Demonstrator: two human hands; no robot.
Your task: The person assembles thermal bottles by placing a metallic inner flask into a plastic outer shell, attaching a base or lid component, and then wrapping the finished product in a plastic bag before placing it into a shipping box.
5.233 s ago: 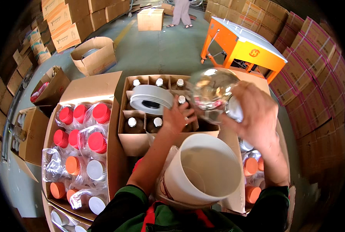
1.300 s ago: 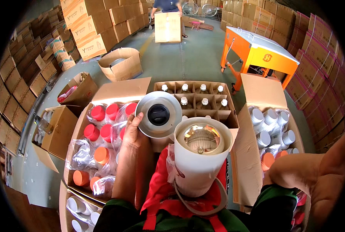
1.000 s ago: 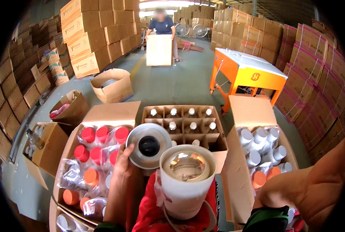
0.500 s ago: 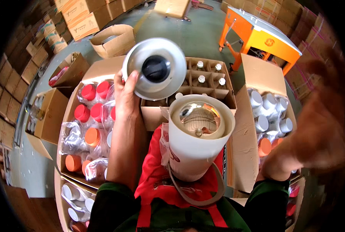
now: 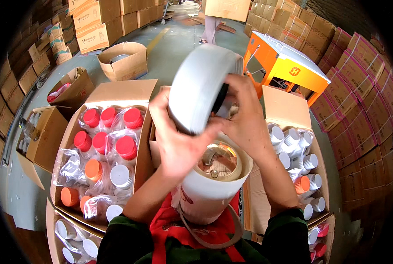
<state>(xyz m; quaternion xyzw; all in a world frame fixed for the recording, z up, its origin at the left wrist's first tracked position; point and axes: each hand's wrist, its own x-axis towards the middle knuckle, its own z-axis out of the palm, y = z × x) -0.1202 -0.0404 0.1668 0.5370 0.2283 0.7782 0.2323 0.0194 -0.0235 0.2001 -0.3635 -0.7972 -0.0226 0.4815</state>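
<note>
Both hands hold a round grey plastic collar with a black centre (image 5: 196,90), tipped on its side above a white thermos jug (image 5: 205,202). My left hand (image 5: 174,145) grips its left and lower edge. On its right, my right hand (image 5: 245,116) has its fingers at the black middle, partly hidden inside. The collar is apart from the jug or just over its mouth; I cannot tell which. Inside the jug's open top shows a shiny mirrored glass liner (image 5: 220,160) with a small tip. The jug stands against my red apron (image 5: 167,220), its carrying strap (image 5: 236,233) hanging loose.
A carton of bagged flasks with red, orange and white caps (image 5: 127,145) stands at the left. Another carton of white and orange caps (image 5: 310,162) stands at the right. Beyond are an orange machine (image 5: 289,66), stacked cartons (image 5: 359,83) and a person carrying a box (image 5: 227,9).
My right hand has come in from the far right and taken hold of the collar. The collar has turned from facing me to tilted on its side. My left hand has shifted to its lower edge.
</note>
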